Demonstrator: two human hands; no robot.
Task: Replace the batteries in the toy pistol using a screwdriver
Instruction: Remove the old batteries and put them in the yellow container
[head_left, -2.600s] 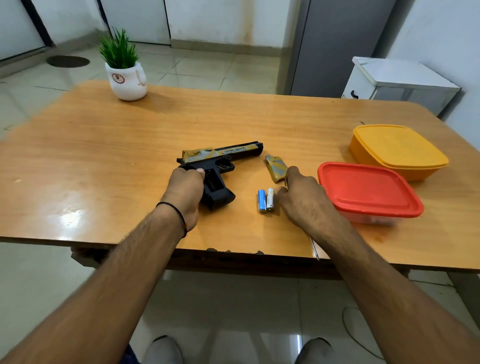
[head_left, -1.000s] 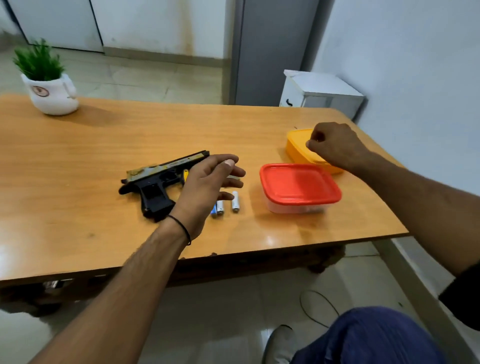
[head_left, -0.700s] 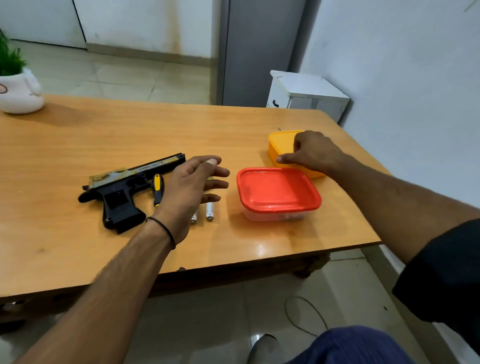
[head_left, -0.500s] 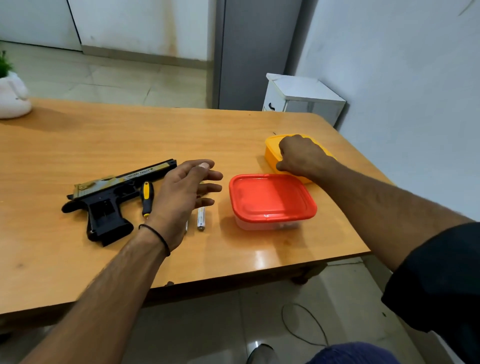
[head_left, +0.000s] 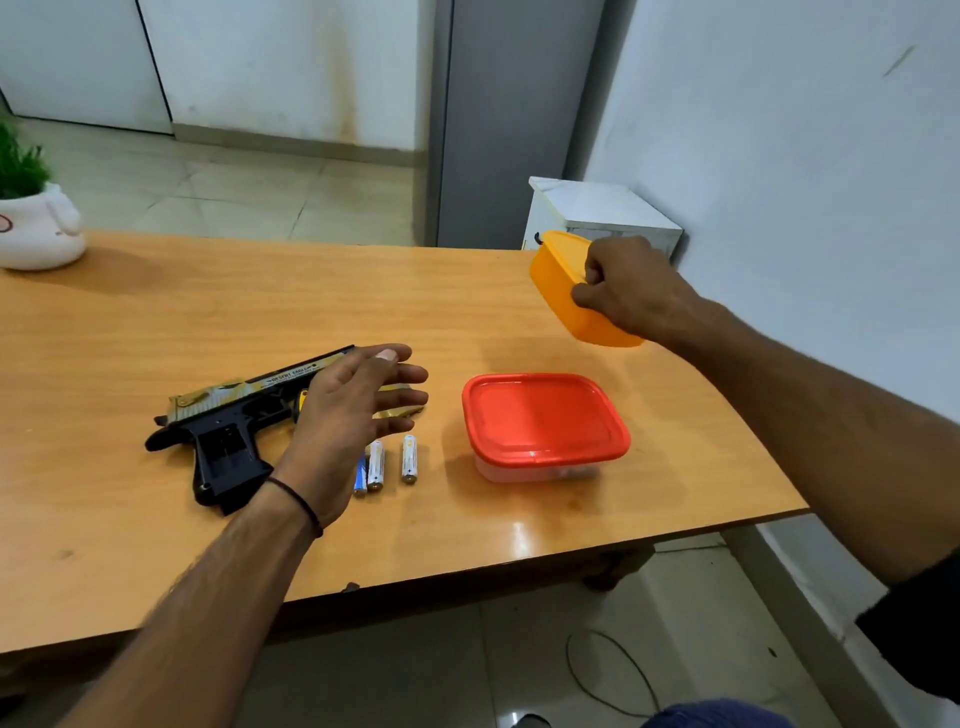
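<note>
The black and gold toy pistol (head_left: 228, 426) lies on its side on the wooden table (head_left: 156, 332), grip toward me. My left hand (head_left: 353, 415) hovers open just right of it, fingers spread, hiding most of the yellow-handled screwdriver (head_left: 301, 401) and the gold battery cover (head_left: 402, 411). Three batteries (head_left: 384, 462) lie side by side in front of that hand. My right hand (head_left: 631, 291) grips the yellow box (head_left: 563, 291) and holds it tilted above the table's far right.
A clear box with a red lid (head_left: 540, 421) stands right of the batteries. A white plant pot (head_left: 39, 234) sits at the far left. A white cabinet (head_left: 602, 213) stands behind the table against the wall.
My right hand let go of the things by the pistol, reached to the yellow box, closed on it and lifted it off the table. My left hand left the pistol and opened. The screwdriver now lies beside the pistol.
</note>
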